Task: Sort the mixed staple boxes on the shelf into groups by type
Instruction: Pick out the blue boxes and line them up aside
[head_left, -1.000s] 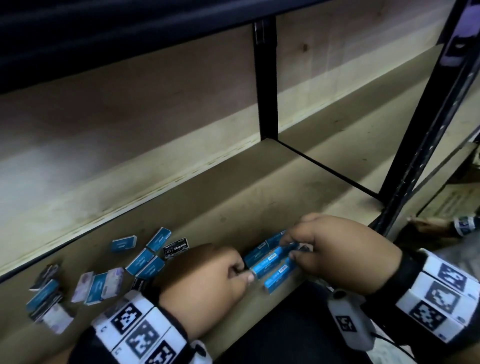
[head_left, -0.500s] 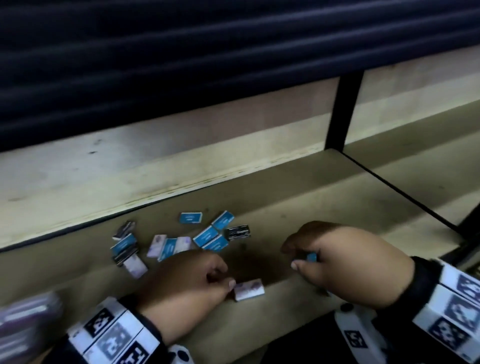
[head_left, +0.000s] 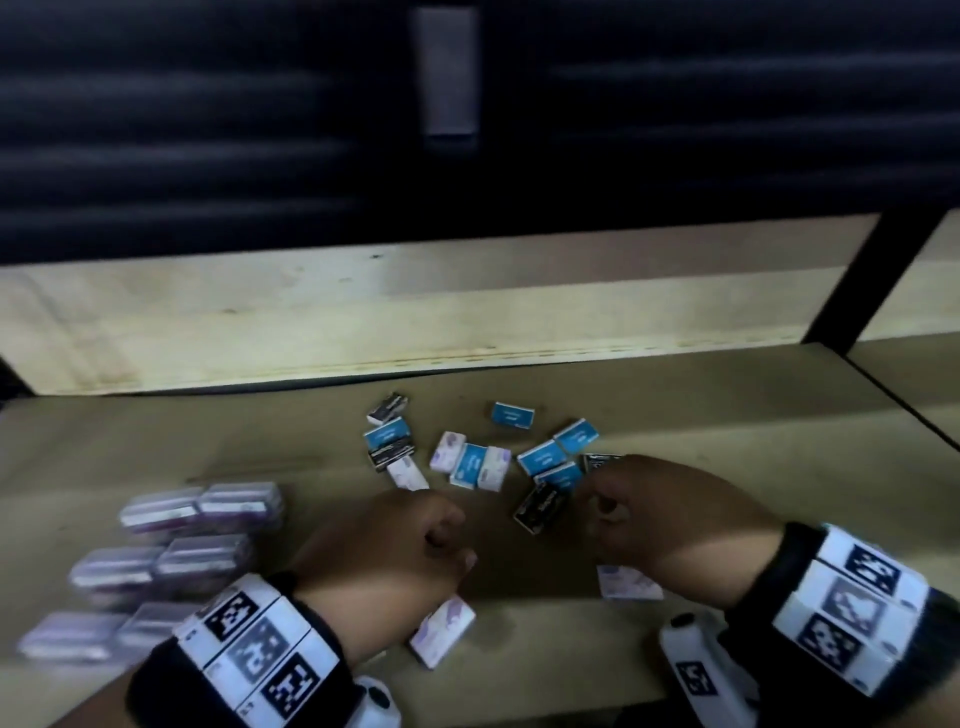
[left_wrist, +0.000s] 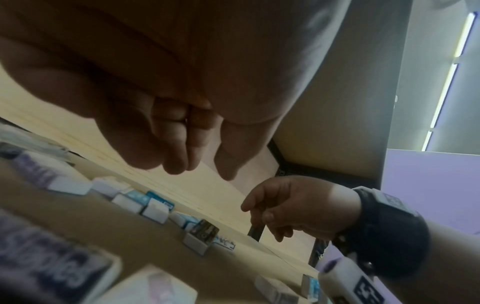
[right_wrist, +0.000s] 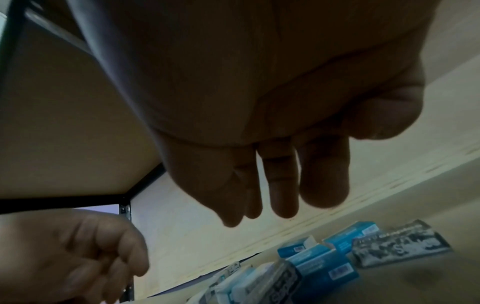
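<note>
Hovering over staple boxes (head_left: 540, 457) (both hands empty)

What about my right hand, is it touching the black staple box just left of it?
Apart. The left wrist view shows a clear gap between the right hand and the black staple box; its fingers hang loose, holding nothing.

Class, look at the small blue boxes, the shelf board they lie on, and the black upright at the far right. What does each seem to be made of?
Blue boxes: probably thin printed card, with sharp folded edges and white ends.
Shelf board: looks like bare plywood or fibreboard, matt tan, unpainted.
Black upright: likely painted metal, slim and uniformly dark; blur leaves the finish open.
</note>
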